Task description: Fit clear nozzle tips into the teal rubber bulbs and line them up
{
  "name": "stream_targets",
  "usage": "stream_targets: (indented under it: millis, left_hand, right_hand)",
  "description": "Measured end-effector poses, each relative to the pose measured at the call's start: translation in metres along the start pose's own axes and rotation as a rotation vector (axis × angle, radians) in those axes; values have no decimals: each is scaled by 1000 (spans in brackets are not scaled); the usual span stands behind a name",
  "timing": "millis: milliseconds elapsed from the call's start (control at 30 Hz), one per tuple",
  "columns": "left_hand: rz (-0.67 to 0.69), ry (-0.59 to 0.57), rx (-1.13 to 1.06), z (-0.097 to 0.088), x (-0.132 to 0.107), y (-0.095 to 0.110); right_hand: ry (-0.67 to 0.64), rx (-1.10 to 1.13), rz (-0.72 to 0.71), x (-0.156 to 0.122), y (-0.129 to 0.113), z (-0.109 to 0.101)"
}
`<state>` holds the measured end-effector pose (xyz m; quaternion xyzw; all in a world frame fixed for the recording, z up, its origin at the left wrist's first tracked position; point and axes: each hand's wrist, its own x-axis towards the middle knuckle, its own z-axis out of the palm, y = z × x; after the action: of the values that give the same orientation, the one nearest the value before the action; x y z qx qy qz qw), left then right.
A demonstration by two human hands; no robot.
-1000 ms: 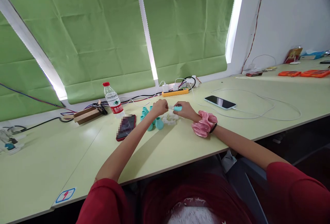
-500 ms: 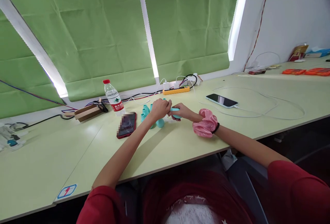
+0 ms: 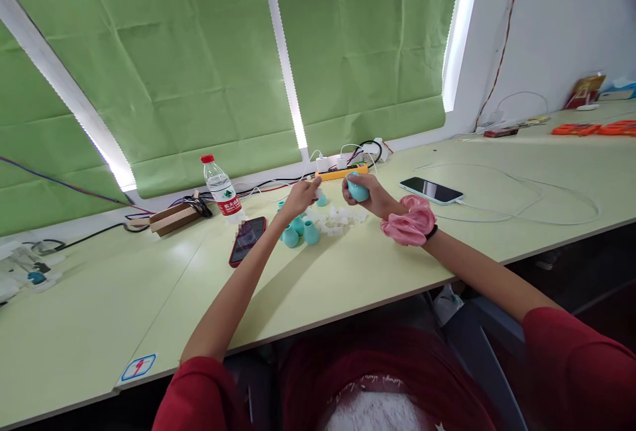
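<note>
My right hand (image 3: 366,194) is raised above the table and closed around a teal bulb-shaped piece (image 3: 358,189). My left hand (image 3: 302,195) is held a little apart from it, pinching a small white part (image 3: 317,193). Below the hands several teal bulb pieces (image 3: 300,230) stand on the table. A heap of small white parts (image 3: 338,218) lies beside them. A pink scrunchie (image 3: 410,221) sits on my right wrist.
A red phone (image 3: 247,240) lies left of the teal pieces, with a water bottle (image 3: 221,189) behind it. A yellow power strip (image 3: 340,173) with chargers sits at the window. Another phone (image 3: 430,190) with a white cable lies to the right. Wooden blocks (image 3: 173,216) rest at the left.
My hands were joined low over the pieces half a second ago. They have since lifted and drawn apart, the right one keeping the teal piece and the left one a white part.
</note>
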<state>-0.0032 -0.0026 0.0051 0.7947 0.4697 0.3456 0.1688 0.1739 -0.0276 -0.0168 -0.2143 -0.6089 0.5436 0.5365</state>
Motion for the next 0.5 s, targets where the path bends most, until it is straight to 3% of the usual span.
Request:
stream_targets:
  millis: [67,133,200,267,400,500]
  left_hand:
    - [42,-15,337,8,6,-5]
    - [35,-133,552,18,14,-10]
    - [17,-278,629,25,23,-15]
    - [40,-352,618,25,30,-21]
    - [23,-296,616,7,38,-31]
    - [-43,-271,671,-9,39,-34]
  right_hand:
    - [91,27,38,4,2,-7]
    - [163,5,77,8,7,-12]
    - [239,-101,89,13,14,-15]
    - [317,-308,48,22,23,-18]
    - [322,-805,-188,53,44,-28]
    - [277,-976,-145,72,58,-34]
